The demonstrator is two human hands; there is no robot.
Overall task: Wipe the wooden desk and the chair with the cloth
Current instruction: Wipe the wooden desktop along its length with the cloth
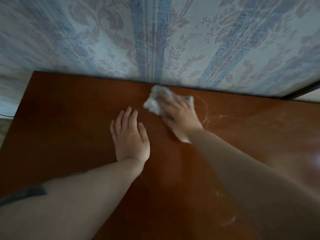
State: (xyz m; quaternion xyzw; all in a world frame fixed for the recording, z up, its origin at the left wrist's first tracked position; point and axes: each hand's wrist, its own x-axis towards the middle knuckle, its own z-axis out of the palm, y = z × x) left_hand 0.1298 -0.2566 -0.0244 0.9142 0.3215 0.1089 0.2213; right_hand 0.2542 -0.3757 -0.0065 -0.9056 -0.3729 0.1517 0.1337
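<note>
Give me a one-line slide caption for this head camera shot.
Right hand presses a grey cloth on the wooden desk near the curtain; left hand rests flat.

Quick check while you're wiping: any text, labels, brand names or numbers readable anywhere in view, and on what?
None. The cloth under the right hand, the wooden desk and the patterned curtain carry no writing; the curtain shows only floral and striped weave.

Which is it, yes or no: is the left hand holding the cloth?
No. The left hand lies flat and bare on the wooden desk, while the right hand presses the cloth.
</note>
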